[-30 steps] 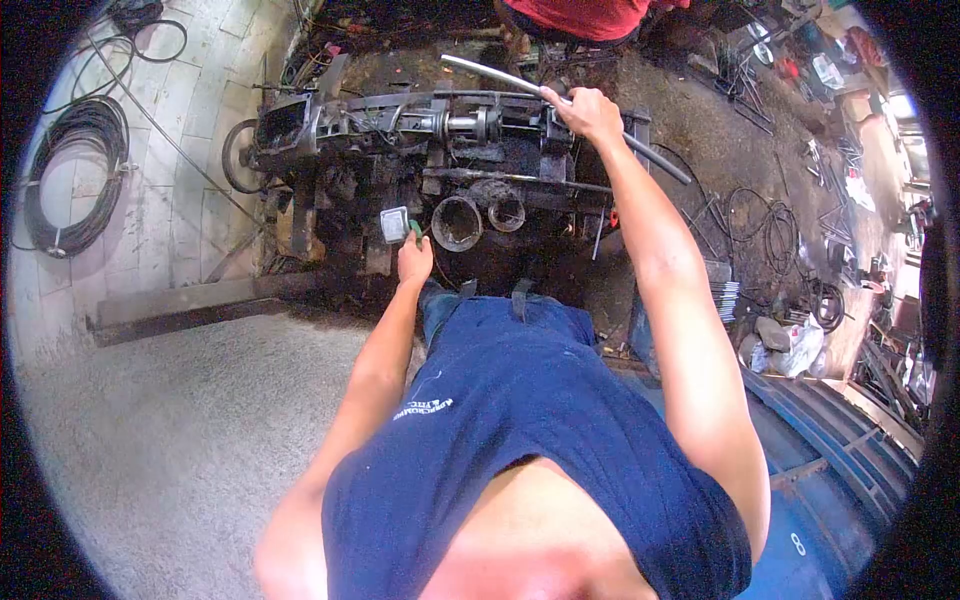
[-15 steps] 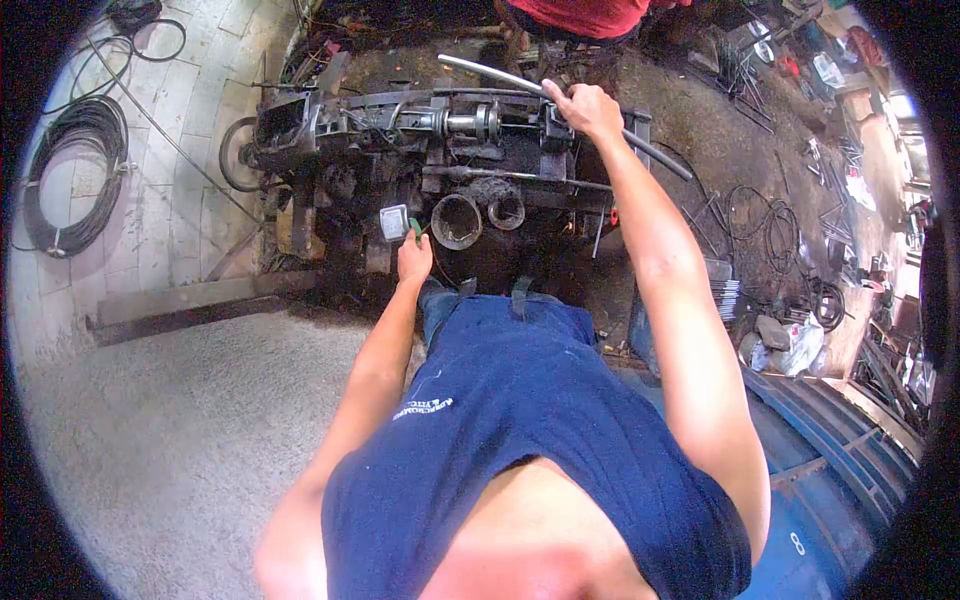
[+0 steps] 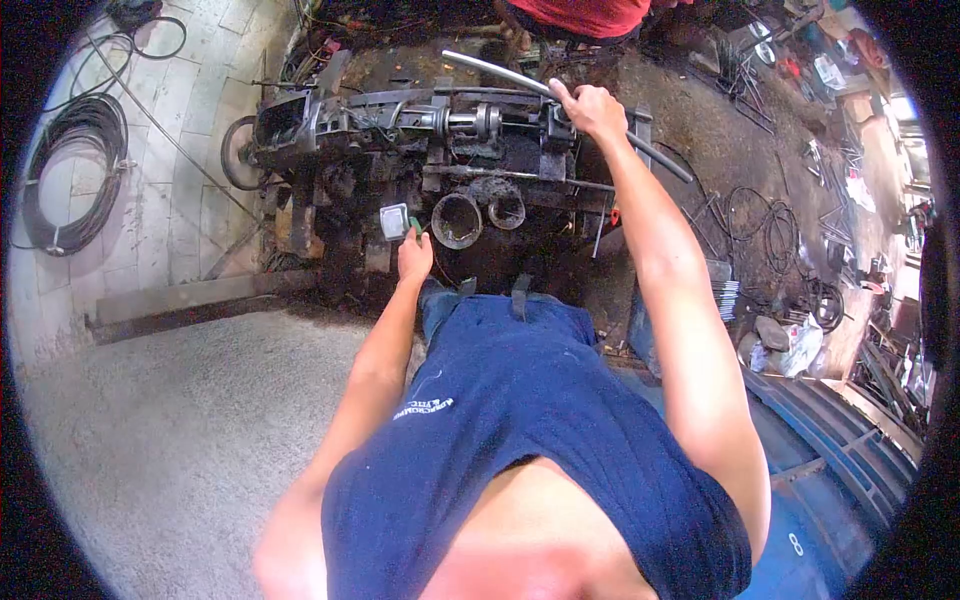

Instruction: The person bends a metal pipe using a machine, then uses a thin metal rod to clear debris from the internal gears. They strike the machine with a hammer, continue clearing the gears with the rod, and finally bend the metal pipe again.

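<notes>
While wrapping the right hand [image 3: 597, 110] around a smooth metal pipe [image 3: 500, 72], slanting out both sides, seems to be steadying it above the grimy machine [image 3: 465, 122]; calls for firm hold. Pinches a green handle [image 3: 415, 228] in the left hand [image 3: 413, 260], near a pale square object [image 3: 394, 221] and 2 round cylinders [image 3: 458, 243].

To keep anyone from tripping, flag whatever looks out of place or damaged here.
A dark cable sprawls in loose loops on the floor at the view's right, unlike the tied coil at left; crumpled white plastic lies nearby. No damage is clear.
</notes>
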### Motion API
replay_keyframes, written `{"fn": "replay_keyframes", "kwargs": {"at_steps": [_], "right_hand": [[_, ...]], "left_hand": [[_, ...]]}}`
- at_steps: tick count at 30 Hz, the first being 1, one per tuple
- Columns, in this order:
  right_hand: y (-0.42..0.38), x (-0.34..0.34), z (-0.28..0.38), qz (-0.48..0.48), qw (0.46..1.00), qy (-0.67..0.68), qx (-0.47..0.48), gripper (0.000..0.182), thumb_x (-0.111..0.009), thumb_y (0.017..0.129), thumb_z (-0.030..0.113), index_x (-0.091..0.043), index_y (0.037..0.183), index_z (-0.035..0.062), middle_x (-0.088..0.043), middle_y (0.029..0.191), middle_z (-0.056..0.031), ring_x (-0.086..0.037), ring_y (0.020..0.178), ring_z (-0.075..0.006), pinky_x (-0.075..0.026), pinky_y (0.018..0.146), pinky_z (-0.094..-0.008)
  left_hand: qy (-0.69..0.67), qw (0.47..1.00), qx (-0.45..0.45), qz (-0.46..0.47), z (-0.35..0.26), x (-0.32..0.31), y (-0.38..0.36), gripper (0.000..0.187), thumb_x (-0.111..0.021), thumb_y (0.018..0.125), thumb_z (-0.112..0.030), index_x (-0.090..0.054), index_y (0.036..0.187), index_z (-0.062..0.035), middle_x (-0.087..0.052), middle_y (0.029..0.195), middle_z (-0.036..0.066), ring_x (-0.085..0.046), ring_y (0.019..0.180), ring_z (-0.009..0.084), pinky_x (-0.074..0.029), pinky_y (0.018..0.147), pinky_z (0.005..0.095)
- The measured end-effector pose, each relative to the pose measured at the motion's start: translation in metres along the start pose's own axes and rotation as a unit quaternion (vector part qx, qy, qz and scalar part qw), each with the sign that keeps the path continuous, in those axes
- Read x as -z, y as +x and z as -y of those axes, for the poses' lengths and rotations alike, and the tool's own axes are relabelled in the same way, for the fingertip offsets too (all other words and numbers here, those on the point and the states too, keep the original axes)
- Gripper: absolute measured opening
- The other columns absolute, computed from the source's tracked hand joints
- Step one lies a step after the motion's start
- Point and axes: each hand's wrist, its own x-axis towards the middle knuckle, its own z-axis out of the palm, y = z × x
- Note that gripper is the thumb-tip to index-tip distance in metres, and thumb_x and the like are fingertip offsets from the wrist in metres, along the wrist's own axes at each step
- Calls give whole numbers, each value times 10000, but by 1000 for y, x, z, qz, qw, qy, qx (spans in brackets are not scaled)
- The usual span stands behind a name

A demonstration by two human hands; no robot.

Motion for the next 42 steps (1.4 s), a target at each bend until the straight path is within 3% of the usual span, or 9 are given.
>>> {"fn": "replay_keyframes", "kwargs": {"at_steps": [16,22,25,27,31,40,42], "right_hand": [[-2,-5,4,-13,1000,-11,6,857,-352,843,765,-721,950,-1,-679,999,-251,-658,966,-399,-516,847,-470],[0,-3,1,-21,1000,-20,-1,835,-342,854,756,-723,966,21,-681,1004,-242,-660,957,-400,-521,839,-467],[0,-1,5,-20,999,-27,-1,837,-340,860,751,-721,961,13,-681,1012,-239,-662,957,-396,-522,834,-472],[-2,0,8,-17,999,-33,0,836,-339,863,748,-721,959,10,-680,1013,-240,-662,957,-395,-522,835,-473],[-5,1,13,-20,999,-30,4,834,-338,869,738,-720,954,1,-679,1013,-245,-662,953,-395,-521,837,-473],[-7,-1,7,-40,999,-20,-11,828,-343,870,726,-718,954,-7,-680,1003,-249,-658,968,-398,-514,851,-468],[-3,-2,4,-37,999,-11,-12,833,-347,867,729,-717,951,-13,-677,993,-260,-660,957,-406,-513,851,-473]], "left_hand": [[33,999,-23,-6,-9,8,-6,498,-507,927,-349,-538,1277,4,-648,1015,291,-620,985,441,-489,873,493],[45,999,11,2,-17,15,-11,515,-510,928,-344,-537,1273,37,-638,1067,291,-613,1021,430,-480,903,475],[29,999,-30,-25,-4,2,-3,521,-512,928,-344,-527,1288,32,-623,1110,293,-602,1052,425,-472,922,466],[-65,997,28,21,7,-5,4,530,-505,931,-353,-522,1296,31,-611,1137,297,-590,1078,424,-460,943,466],[-72,997,25,5,18,-15,12,533,-491,935,-369,-529,1291,27,-602,1154,301,-577,1099,427,-449,957,468],[-22,999,35,16,-7,3,-2,547,-461,938,-396,-533,1296,12,-600,1157,300,-567,1100,444,-440,960,486],[6,1000,-1,-8,-6,3,-3,540,-464,936,-389,-535,1296,6,-608,1138,303,-575,1085,448,-444,954,487]]}}
